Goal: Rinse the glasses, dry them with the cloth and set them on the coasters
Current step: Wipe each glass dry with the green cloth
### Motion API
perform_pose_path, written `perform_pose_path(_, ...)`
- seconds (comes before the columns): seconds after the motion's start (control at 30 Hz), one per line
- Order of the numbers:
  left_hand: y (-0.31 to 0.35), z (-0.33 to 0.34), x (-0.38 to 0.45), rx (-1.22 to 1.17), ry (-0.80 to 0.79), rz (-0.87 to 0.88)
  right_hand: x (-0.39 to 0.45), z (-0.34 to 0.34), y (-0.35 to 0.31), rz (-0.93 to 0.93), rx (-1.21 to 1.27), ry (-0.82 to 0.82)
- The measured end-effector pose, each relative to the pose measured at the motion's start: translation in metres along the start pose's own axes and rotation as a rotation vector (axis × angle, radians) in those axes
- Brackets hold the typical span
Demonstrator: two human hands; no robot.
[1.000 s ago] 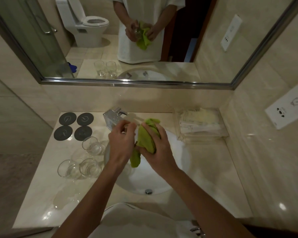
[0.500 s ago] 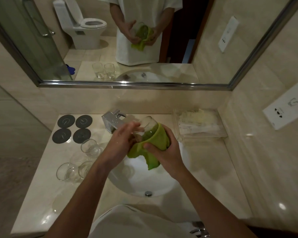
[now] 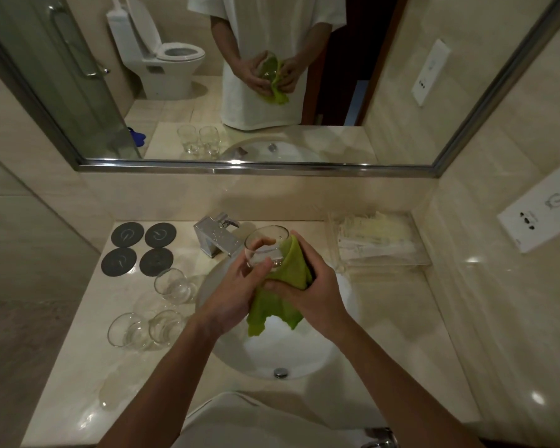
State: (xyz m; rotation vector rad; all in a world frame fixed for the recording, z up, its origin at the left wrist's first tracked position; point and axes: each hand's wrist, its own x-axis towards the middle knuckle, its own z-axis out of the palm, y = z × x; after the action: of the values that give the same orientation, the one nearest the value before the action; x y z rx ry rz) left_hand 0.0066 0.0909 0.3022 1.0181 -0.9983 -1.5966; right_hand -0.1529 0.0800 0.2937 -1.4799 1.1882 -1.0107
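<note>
Room: bathroom, beige marble counter (image 3: 385, 344) under a wide mirror (image 3: 240, 92); I see a toilet and the person's front reflected in it.
Sink: white basin (image 3: 304, 357) set in counter centre, drain at near edge, chrome tap (image 3: 219, 236) at back.
Tray: clear box of sachets (image 3: 377, 242) back right, by the wall.
Cloth: green cloth (image 3: 285, 292) wrapped round rt side of held glass, tail hangs over basin.
Coasters: 4 dark coasters (image 3: 141, 247) back left in a square, all bare.
Spare glasses: 3 glasses (image 3: 156, 313) on counter left of basin, between coasters & near edge; one stands nearer the coasters, two touching in front.
Held glass: glass (image 3: 265, 248) above basin, just in front of tap, tilted, mouth away from me.
L hand: left hand (image 3: 236, 292) fingers curled round the glass's left side.
R hand: right hand (image 3: 307, 291) grips cloth against the glass.
</note>
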Motion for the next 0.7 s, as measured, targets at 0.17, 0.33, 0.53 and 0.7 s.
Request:
perform_pose_path(0.17, 0.0, -0.001, 0.005, -0.19, 0.022, -0.127, -0.003, 0.001, -0.002, -0.005, 0.066, 0.019)
perform_pose_path(0.33, -0.002, 0.002, 0.005, -0.186, 0.102, -0.144, -0.003, 0.0, -0.004, -0.026, 0.017, 0.003)
perform_pose_path(0.53, 0.0, 0.002, 0.007, -0.086, 0.237, -0.128, 0.004, -0.011, -0.01, -0.174, -0.245, -0.125)
perform_pose_path(0.7, -0.005, 0.008, 0.011, 0.013, 0.337, -0.082, 0.01, -0.017, -0.018, -0.262, -0.414, -0.215)
